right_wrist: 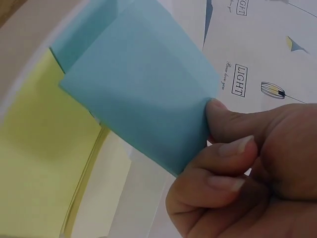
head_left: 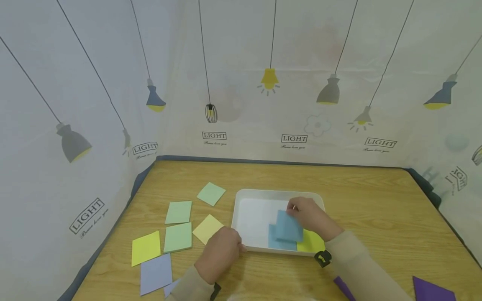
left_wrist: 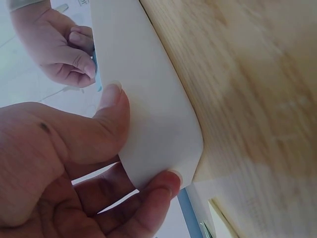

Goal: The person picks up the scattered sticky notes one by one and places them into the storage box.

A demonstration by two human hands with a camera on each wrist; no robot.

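Observation:
A white rectangular tray (head_left: 246, 209) stands on the wooden table. My left hand (head_left: 221, 252) grips its near left corner, thumb and fingers on the tray wall (left_wrist: 148, 109) in the left wrist view. Over the right part of the tray, my right hand (head_left: 308, 214) pinches a blue sticky note pad (right_wrist: 148, 89) by one edge between thumb and fingers. Below it, another blue sticky note pad (head_left: 276, 243) lies in the tray, partly covered by the held one. Beside that sits a yellow sticky note pad (head_left: 311, 242) at the tray's near right corner.
Left of the tray lie several green pads (head_left: 178, 237), a pale yellow pad (head_left: 207, 228), a bright yellow pad (head_left: 146, 248) and lavender pads (head_left: 156, 274). Purple pads (head_left: 432, 289) lie near the front right. A lamp-printed cloth (head_left: 248, 125) hangs behind and beside the table.

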